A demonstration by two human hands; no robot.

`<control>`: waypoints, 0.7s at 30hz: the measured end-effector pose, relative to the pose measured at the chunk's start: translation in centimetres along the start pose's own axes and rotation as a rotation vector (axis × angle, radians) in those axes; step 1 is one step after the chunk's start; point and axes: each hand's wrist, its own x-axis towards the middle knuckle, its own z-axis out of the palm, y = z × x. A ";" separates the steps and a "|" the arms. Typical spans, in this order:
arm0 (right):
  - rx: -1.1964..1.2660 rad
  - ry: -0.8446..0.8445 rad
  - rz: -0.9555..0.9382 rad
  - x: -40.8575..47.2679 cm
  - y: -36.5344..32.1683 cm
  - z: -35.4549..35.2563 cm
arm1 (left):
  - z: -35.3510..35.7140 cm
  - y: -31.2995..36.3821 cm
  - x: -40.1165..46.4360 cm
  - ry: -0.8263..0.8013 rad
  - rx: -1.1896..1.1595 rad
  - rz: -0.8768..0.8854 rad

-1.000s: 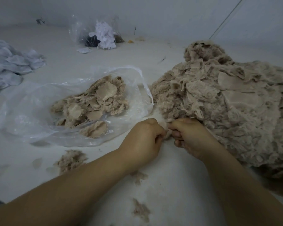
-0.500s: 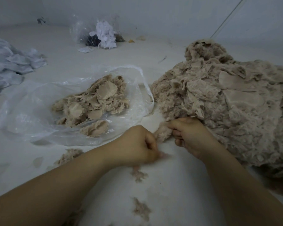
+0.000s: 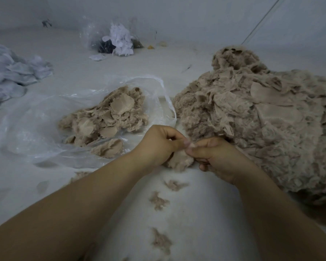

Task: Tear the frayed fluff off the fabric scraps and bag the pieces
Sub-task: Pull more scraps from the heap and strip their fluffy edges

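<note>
Tufts of torn beige fluff (image 3: 158, 199) lie nearest. Beyond, left hand (image 3: 156, 146) and right hand (image 3: 215, 157) pinch one soft, light beige plush scrap (image 3: 180, 161); grip its frayed edge. Farther: clear plastic bag (image 3: 36, 129), big scrap heap (image 3: 262, 119).

A crumpled heap of pale grey-white cloth (image 3: 11, 72) lies at the far left of the pale grey bench (image 3: 68, 59). At the far edge stands a second clear plastic bag (image 3: 109, 34), holding torn white paper-like scraps (image 3: 120, 39) and something dark (image 3: 104, 47) beneath them. A small white scrap (image 3: 97, 57) lies on the bench just in front of that bag. Right of it sit small yellowish bits (image 3: 151, 47). A thin straight line (image 3: 260, 21), perhaps a cord, slants across the pale wall (image 3: 196, 17) at upper right.
</note>
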 end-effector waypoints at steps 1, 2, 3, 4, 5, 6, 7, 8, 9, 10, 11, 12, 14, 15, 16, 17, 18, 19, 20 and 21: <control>0.013 0.005 0.020 0.0 0.0 0.0 | 0.1 0.0 0.1 0.036 -0.027 -0.031; 0.030 0.012 0.041 0.1 0.0 -0.1 | 0.2 0.0 0.3 0.084 -0.055 -0.069; 0.050 0.016 0.055 0.1 -0.1 -0.1 | 0.2 0.0 0.4 0.131 -0.088 -0.107; 0.067 0.014 0.062 0.1 -0.1 -0.1 | 0.3 0.0 0.5 0.170 -0.124 -0.141; 0.078 0.012 0.061 0.1 -0.2 -0.1 | 0.2 0.0 0.5 0.186 -0.139 -0.153; 0.081 0.010 0.056 0.1 -0.2 -0.1 | 0.1 0.0 0.4 0.169 -0.134 -0.152; 0.079 0.007 0.049 0.2 -0.1 -0.2 | 0.1 0.0 0.2 0.118 -0.103 -0.153; 0.073 0.008 0.042 0.2 -0.1 -0.2 | 0.2 0.0 -0.1 0.053 -0.046 -0.158; 0.074 0.012 0.036 0.2 -0.2 -0.2 | 0.3 0.0 -0.5 -0.011 0.017 -0.161; 0.084 0.020 0.035 0.2 -0.2 -0.1 | 0.4 0.0 -0.8 -0.054 0.053 -0.160; 0.101 0.032 0.040 0.2 -0.1 -0.2 | 0.5 -0.1 -0.9 -0.065 0.048 -0.156; 0.115 0.052 0.046 0.2 -0.1 -0.1 | 0.5 -0.3 -0.8 -0.041 0.017 -0.157; 0.127 0.089 0.050 0.3 -0.1 0.0 | 0.3 -0.5 -0.5 0.063 -0.061 -0.177; 0.128 0.095 0.042 0.3 -0.1 0.0 | 0.1 -0.5 -0.3 0.098 -0.085 -0.189; 0.121 0.092 0.031 0.3 -0.1 0.0 | 0.0 -0.6 -0.3 0.104 -0.085 -0.200; 0.095 0.077 0.015 0.3 -0.1 0.0 | -0.1 -0.5 -0.3 0.081 -0.068 -0.205; 0.061 0.061 0.004 0.2 -0.1 0.0 | -0.2 -0.4 -0.4 0.041 -0.047 -0.200; 0.024 0.048 -0.004 0.2 -0.1 0.0 | -0.3 -0.4 -0.5 0.003 -0.024 -0.190; -0.003 0.050 -0.008 0.1 0.0 0.0 | -0.3 -0.3 -0.5 -0.022 -0.009 -0.181; -0.011 0.059 -0.012 0.2 0.1 0.0 | -0.3 -0.3 -0.5 -0.031 -0.007 -0.178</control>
